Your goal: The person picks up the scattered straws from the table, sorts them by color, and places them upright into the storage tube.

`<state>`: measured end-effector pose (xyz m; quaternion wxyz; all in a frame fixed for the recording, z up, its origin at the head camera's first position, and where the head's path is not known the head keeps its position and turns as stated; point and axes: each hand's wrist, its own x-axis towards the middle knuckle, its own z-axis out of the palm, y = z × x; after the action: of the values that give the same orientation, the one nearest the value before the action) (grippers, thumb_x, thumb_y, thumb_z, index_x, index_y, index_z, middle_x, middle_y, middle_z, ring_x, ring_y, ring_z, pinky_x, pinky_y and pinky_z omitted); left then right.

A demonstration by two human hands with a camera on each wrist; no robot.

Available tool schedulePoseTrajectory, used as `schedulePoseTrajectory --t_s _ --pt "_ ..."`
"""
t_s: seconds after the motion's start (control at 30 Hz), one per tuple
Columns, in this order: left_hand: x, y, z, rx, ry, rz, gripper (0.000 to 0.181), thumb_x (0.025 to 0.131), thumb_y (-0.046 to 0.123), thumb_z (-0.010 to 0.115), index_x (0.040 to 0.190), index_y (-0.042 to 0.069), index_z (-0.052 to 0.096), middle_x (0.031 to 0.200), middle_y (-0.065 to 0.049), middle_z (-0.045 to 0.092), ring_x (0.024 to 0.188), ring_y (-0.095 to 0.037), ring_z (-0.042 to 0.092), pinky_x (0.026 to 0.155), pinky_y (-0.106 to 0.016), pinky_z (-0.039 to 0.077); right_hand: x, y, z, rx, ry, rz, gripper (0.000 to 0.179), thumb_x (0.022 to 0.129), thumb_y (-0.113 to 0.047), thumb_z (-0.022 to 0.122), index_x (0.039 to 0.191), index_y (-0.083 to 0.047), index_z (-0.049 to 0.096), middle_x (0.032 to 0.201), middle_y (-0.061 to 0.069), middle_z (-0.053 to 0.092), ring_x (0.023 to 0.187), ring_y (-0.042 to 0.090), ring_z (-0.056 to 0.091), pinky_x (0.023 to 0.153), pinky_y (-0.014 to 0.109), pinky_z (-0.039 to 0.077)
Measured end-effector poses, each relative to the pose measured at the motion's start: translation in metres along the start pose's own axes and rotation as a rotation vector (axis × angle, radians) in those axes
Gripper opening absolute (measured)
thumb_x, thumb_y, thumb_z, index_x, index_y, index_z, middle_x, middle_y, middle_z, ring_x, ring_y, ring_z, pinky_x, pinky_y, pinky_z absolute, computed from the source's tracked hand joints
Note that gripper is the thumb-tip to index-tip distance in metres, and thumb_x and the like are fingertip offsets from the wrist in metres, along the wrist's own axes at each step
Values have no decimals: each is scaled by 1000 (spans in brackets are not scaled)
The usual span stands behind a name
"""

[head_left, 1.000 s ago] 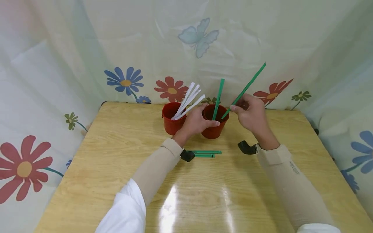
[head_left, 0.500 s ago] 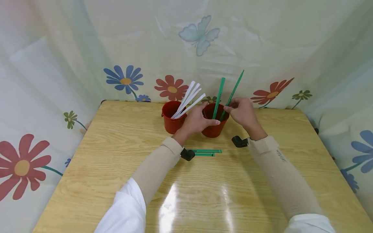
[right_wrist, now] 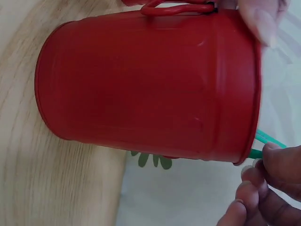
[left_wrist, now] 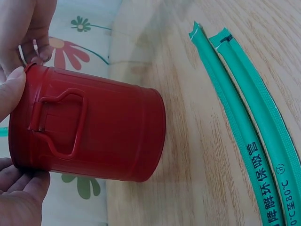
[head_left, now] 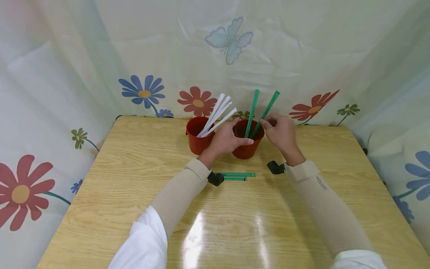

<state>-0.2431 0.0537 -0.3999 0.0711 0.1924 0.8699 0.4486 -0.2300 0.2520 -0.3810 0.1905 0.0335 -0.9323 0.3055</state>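
Two small red buckets stand side by side at the back of the table. My left hand grips the right-hand bucket near its rim, thumb across the front. Inside that bucket a green wrapped straw leans against the wall. Just right of it, my right hand pinches a second green straw, whose lower end is inside the bucket. In the right wrist view that straw shows at the rim beside my thumb. Several white wrapped straws stand in the left bucket.
A few green wrapped straws lie on the wooden table in front of the buckets, partly behind my left wrist camera. A flower-printed curtain hangs close behind the buckets.
My right hand has moved left towards the bucket and brought the second green straw down into it, the straw now sitting lower. The left hand has stayed on the bucket.
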Motion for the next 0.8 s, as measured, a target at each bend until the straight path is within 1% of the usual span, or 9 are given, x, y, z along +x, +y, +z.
schedulePoseTrajectory --t_s 0.07,0.17,0.3,0.4,0.47,0.57,0.6,0.67,0.8 --pt "0 0 0 -2 4 -1 96 79 46 80 154 11 33 145 -8 55 128 -21 57 102 -34 53 3 -1 3 1 -5 -15 21 97 -18 62 95 -2 75 84 18 72 72 28 60 62 35 46" --pt "0 -1 0 -11 8 -3 95 79 45 80 154 11 34 144 -8 56 127 -21 57 100 -33 54 5 -4 5 22 -41 -1 24 98 -17 59 103 -1 75 95 20 74 83 32 64 68 41 52" --pt "0 -2 1 -28 1 -3 94 80 44 80 154 10 34 141 -9 58 124 -21 59 98 -33 56 -1 -8 6 76 -45 11 23 98 -16 59 104 0 75 95 21 74 84 31 65 68 38 54" --pt "0 -2 2 -37 1 1 94 79 44 80 154 10 34 141 -10 57 124 -22 59 99 -34 55 -13 -12 6 99 -5 -5 20 97 -15 61 100 -1 75 90 18 74 78 27 65 65 32 51" --pt "0 -3 1 -37 2 -3 94 79 44 81 153 11 34 141 -9 58 124 -22 59 100 -35 55 -24 -17 4 114 11 8 20 96 -15 61 97 -1 75 85 17 74 74 25 64 64 30 50" --pt "0 -5 1 -27 3 -11 94 79 45 81 154 11 34 139 -9 59 122 -22 60 99 -36 55 -44 -23 1 132 -6 49 20 95 -16 61 90 -3 75 78 14 72 67 21 60 59 28 48" --pt "0 -5 1 -25 0 -13 94 79 45 81 154 12 34 138 -9 60 121 -21 61 98 -36 56 -51 -24 0 133 -30 56 19 95 -15 61 88 -4 75 75 13 71 65 20 60 57 27 47" --pt "-1 -5 2 -23 -5 -9 94 79 45 81 154 12 34 136 -9 61 119 -21 61 97 -35 56 -63 -25 -1 131 -114 48 17 94 -13 63 86 -4 75 73 11 71 63 17 59 54 26 47" --pt "0 -4 3 -28 0 8 93 79 44 81 153 11 36 134 -9 62 117 -20 61 96 -33 57 -80 -22 6 74 -374 -57 12 92 -9 65 90 -3 75 79 8 73 67 13 61 58 26 51"
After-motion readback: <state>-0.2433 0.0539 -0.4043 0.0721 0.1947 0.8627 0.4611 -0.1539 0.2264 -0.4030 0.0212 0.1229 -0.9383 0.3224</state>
